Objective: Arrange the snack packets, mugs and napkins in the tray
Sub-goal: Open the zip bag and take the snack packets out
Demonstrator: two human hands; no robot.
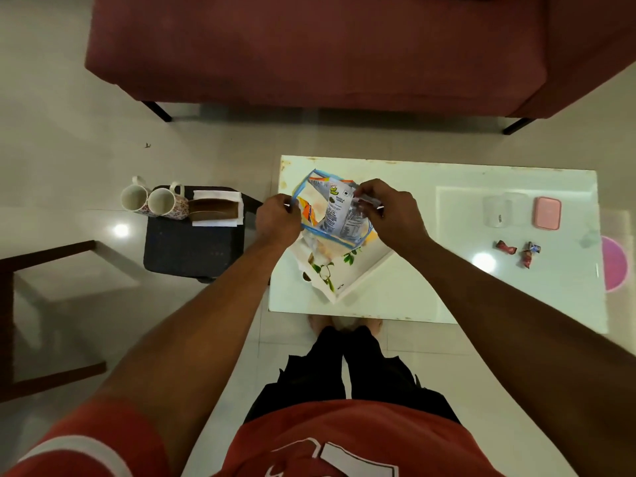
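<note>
A white tray [361, 277] with a leaf print lies skewed on the white table's left part. Over it, both hands hold snack packets: my left hand [278, 220] pinches the edge of a blue-rimmed orange packet [309, 201], and my right hand [389, 211] grips a white packet [339, 211] with printed text. Two floral mugs [136, 197] [168, 203] lie on their sides on a dark stool [192, 249] to the left. White napkins [216, 196] sit in a brown holder beside the mugs.
The white table [413, 304] also carries a clear container [504, 210], a pink lid [547, 213] and some small wrapped sweets [516, 251]. A maroon sofa [327, 46] stands beyond. A wooden side table [20, 304] is at the far left.
</note>
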